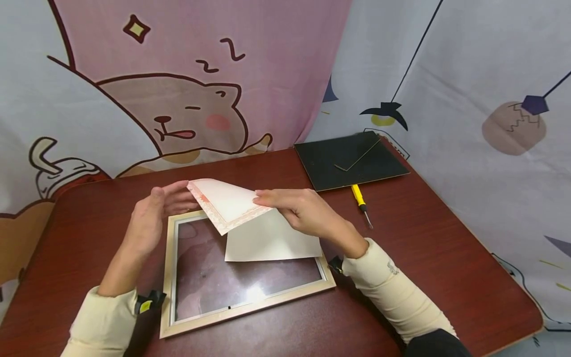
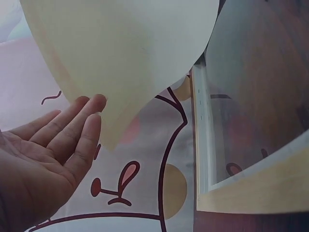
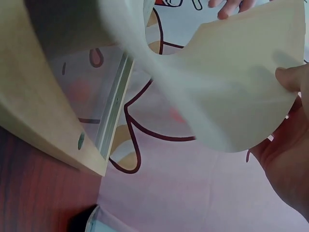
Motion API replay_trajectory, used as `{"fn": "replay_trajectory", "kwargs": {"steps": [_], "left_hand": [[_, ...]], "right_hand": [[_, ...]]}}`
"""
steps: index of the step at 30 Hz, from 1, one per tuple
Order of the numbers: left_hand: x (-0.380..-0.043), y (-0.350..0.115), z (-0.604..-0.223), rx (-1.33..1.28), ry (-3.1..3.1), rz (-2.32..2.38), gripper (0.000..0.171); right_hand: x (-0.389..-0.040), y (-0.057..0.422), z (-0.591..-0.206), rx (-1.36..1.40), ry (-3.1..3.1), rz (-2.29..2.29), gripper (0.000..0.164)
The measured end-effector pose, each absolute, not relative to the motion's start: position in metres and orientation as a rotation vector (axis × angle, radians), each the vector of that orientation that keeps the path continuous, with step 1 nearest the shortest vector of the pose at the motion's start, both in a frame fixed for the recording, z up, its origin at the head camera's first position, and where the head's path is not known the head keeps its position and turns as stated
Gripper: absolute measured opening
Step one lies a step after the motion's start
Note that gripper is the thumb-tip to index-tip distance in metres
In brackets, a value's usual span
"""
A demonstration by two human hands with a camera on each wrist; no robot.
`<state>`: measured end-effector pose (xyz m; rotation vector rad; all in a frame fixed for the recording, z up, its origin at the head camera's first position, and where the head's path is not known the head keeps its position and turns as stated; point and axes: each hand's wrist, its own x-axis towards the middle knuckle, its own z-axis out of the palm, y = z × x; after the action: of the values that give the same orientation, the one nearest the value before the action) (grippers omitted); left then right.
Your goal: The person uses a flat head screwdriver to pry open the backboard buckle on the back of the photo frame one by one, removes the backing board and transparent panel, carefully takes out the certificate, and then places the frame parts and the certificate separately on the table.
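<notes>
My right hand (image 1: 305,210) pinches a certificate-like paper sheet (image 1: 232,201), thumb on one face and fingers behind it in the right wrist view. The sheet has an orange patterned border and is held above a light wooden picture frame (image 1: 250,310). A plain pale paper part (image 1: 272,240) hangs below it; whether this is the same sheet bent over, I cannot tell. My left hand (image 1: 149,218) is at the sheet's left corner, fingers extended. In the left wrist view its fingertips (image 2: 99,101) overlap the paper; contact is unclear. A clear pane (image 1: 209,277) fills the frame.
A dark backing board (image 1: 357,171) with a bent thin metal stand lies at the back right. Near its front edge is a yellow-handled screwdriver (image 1: 360,201). A cartoon-printed curtain (image 1: 285,74) borders the reddish-brown table (image 1: 428,258).
</notes>
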<state>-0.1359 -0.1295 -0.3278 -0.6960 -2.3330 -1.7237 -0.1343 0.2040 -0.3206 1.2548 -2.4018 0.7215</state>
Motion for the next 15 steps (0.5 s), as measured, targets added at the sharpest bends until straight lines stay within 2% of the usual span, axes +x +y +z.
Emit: {"fn": "replay_trajectory", "kwargs": {"steps": [7,15], "left_hand": [[-0.1343,-0.1274,-0.3283,-0.576,-2.400,-1.709,0.041],[-0.1330,-0.1250,-0.3289,-0.638,-2.658,-1.507,0.038]], "right_hand": [[-0.1322,0.2017,-0.3208,1.297,-2.427,0.704,0.039],[-0.1305,0.1988,-0.3184,1.375,-2.375,0.774,0.044]]}}
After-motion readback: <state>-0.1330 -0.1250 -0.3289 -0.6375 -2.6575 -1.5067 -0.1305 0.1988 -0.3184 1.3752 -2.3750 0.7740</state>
